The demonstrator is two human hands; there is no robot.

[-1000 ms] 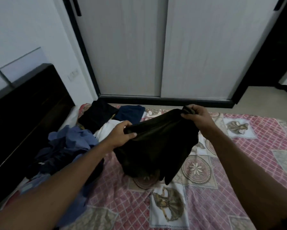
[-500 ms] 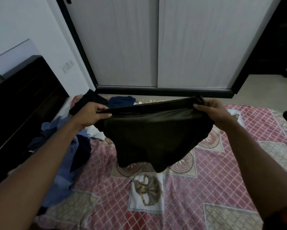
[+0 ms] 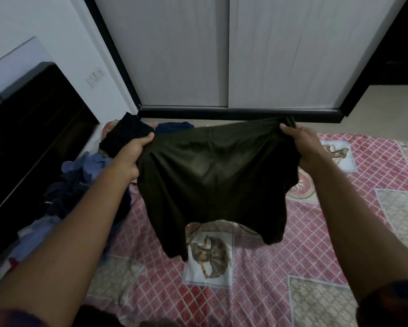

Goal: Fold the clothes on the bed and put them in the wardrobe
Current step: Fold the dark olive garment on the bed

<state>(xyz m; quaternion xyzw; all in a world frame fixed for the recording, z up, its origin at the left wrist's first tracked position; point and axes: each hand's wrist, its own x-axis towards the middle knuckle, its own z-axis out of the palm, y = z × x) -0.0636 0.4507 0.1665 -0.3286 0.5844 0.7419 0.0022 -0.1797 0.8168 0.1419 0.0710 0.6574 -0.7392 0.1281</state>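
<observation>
A pair of dark olive shorts (image 3: 212,180) hangs spread out above the bed, waistband up, both leg ends dangling just over the bedspread. My left hand (image 3: 134,154) grips the left end of the waistband. My right hand (image 3: 299,140) grips the right end. A loose heap of blue and navy clothes (image 3: 80,182) lies on the left side of the bed. Beyond it rest a dark folded garment (image 3: 125,133) and a navy garment (image 3: 174,126). The wardrobe (image 3: 229,53) faces me with both pale sliding doors closed.
The bed carries a pink checked patchwork bedspread (image 3: 316,244). A black headboard (image 3: 30,128) runs along the left. A strip of beige floor (image 3: 375,107) separates the bed from the wardrobe, with a dark doorway at the far right.
My hands have moved apart and pulled the bunched shorts open into a flat, stretched shape. The legs now hang free and the garment sits a little higher.
</observation>
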